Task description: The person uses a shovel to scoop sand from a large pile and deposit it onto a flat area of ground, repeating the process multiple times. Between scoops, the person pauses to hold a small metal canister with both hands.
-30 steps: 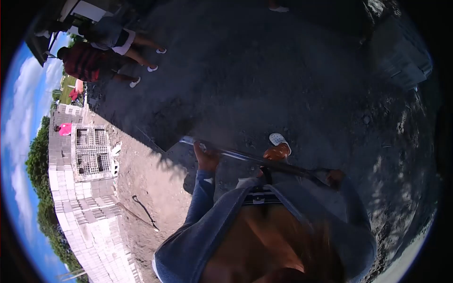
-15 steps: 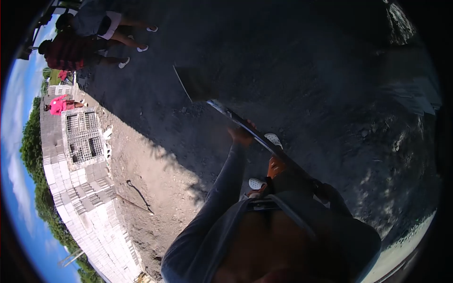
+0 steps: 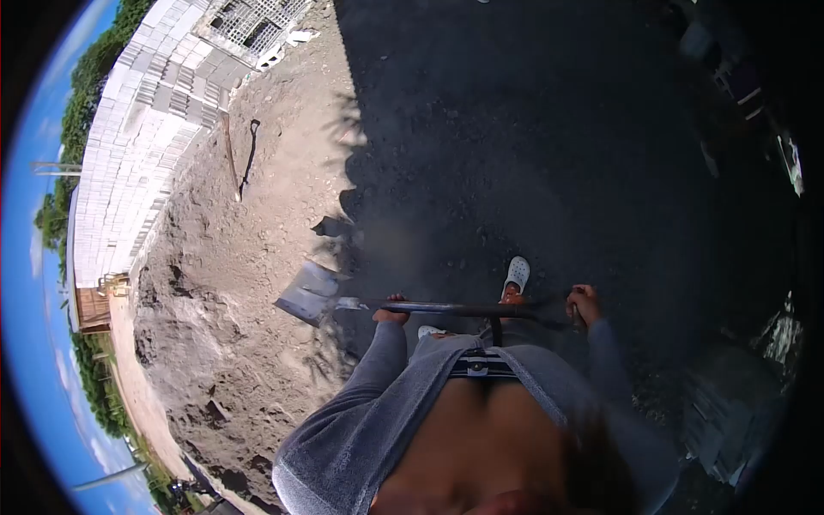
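Note:
A shovel (image 3: pixel 446 307) lies level across my front, its broad metal blade (image 3: pixel 307 293) off to the left, over the sunlit soil in this view. My left hand (image 3: pixel 392 311) is wrapped round the shaft close to the blade. At the opposite end, my right hand (image 3: pixel 584 305) is closed on the dark handle grip, partly lost in shadow. Below the shaft, my feet show in white clogs (image 3: pixel 517 273).
To the left rises a mound of loose soil (image 3: pixel 197 343). Behind it runs a wall of stacked concrete blocks (image 3: pixel 129 163). A wooden-handled tool (image 3: pixel 230 159) lies on the sunlit ground near the wall. Shaded debris (image 3: pixel 730 421) lies at the right.
My view has turned left toward the soil mound, and the people have left the frame. The shovel has swung from pointing forward to pointing left, both hands still on it.

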A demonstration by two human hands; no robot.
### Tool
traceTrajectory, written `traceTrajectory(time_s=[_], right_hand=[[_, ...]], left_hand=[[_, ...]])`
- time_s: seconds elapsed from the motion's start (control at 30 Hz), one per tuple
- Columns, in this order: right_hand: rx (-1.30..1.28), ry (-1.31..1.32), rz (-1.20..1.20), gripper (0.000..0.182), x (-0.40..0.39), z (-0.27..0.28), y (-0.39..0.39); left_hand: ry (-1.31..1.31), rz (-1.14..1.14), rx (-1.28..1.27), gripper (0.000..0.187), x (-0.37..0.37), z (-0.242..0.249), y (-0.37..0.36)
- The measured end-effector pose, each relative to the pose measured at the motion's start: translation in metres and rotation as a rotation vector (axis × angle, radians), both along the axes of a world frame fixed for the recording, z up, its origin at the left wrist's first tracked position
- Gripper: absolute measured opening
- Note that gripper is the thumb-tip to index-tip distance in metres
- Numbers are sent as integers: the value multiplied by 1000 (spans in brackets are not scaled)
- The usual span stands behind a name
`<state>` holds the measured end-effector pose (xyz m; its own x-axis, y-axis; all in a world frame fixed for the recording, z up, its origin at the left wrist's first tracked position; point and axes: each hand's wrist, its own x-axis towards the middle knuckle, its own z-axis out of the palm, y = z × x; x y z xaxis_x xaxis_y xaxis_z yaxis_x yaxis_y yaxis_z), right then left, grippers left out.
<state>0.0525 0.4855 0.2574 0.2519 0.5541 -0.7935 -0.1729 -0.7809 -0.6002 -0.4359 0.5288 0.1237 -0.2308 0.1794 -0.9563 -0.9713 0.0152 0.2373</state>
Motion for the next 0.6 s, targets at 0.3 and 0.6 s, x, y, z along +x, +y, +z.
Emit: traceTrajectory(time_s=[0.3, 0.6], right_hand=[[801, -5, 883, 45, -325, 104, 43], [143, 368, 1212, 19, -537, 86, 25]], left_hand=[[-103, 778, -55, 31, -178, -45, -288], [-143, 1189, -242, 39, -259, -21, -418]])
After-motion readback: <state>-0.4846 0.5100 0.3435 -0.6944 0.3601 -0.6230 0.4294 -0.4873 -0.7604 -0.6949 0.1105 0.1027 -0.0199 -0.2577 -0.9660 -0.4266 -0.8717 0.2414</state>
